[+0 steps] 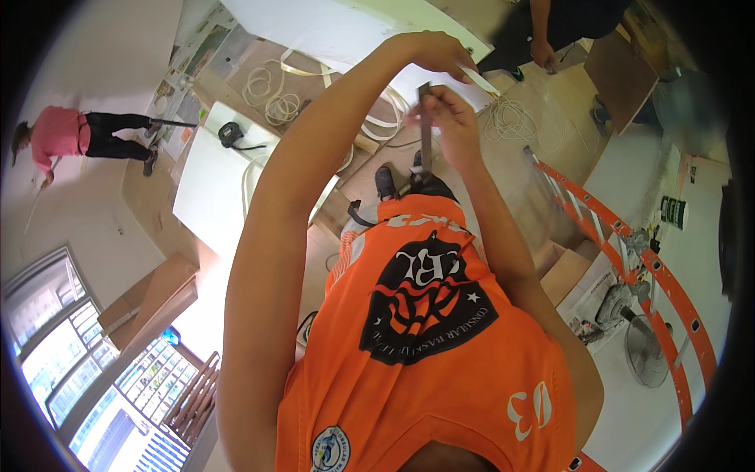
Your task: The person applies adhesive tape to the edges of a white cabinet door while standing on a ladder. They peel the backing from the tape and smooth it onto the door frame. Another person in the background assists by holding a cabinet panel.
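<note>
Here at twelve o'clock, both hands are busy and slightly apart: the left hand pinches a narrow, white, flat strip, while the right hand, just below, closes its fingers on a dark, flat, metal-looking bar. The step looks like readying the strip, perhaps with the bar as a tool; the next move seems to call for a steady left grip and bringing the two together under control.

Past them at half past one lies a loose, pale, thin coil on the floor; whether the strip joins it, I can't tell. Another pale, looped coil sits at eleven, and at ten a black, compact tape measure rests on a white, flat panel.

Now the tricky bits: the left fingertips are mostly hidden behind that hand, and the bar's lower end blurs against dark clothing. At one o'clock, a co-worker's hand shows, the body cut off above.
</note>
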Demonstrator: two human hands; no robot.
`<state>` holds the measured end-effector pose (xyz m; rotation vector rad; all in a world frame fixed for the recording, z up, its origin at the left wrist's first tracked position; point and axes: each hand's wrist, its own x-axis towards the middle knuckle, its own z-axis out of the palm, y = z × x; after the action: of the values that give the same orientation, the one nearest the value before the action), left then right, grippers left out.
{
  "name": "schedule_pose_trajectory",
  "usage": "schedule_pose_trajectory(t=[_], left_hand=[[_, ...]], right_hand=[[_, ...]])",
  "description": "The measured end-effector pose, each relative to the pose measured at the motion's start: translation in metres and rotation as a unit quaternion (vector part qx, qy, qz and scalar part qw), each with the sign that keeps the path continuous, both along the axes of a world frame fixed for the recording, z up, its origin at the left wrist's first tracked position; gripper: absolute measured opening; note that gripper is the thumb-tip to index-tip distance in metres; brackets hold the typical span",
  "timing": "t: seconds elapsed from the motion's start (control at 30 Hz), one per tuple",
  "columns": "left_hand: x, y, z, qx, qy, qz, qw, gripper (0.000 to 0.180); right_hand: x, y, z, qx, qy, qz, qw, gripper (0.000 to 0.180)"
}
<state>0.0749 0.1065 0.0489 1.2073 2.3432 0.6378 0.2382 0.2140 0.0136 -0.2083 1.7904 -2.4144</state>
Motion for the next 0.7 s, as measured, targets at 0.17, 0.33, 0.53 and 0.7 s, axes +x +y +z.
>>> schedule_pose_trajectory(t=[0.17, 0.33, 0.53, 0.7], left_hand=[[0.002, 0.013, 0.011, -0.010, 0.021, 0.014, 1.000, 0.052], [0.029, 0.011, 0.007, 0.017, 0.162, 0.084, 0.983, 0.052], [0.073, 0.028, -0.012, 0.145, 0.302, 0.135, 0.932, 0.059], [0.091, 0.026, -0.024, 0.236, 0.233, 0.139, 0.933, 0.048]], right_hand=[[-0.005, 0.073, 0.065, -0.111, -0.040, -0.102, 0.988, 0.019], [-0.017, 0.166, 0.098, 0.061, -0.149, -0.136, 0.978, 0.029], [0.010, 0.142, 0.087, 0.315, -0.221, -0.039, 0.922, 0.038], [0.016, 0.123, 0.091, 0.217, -0.290, -0.016, 0.932, 0.041]])
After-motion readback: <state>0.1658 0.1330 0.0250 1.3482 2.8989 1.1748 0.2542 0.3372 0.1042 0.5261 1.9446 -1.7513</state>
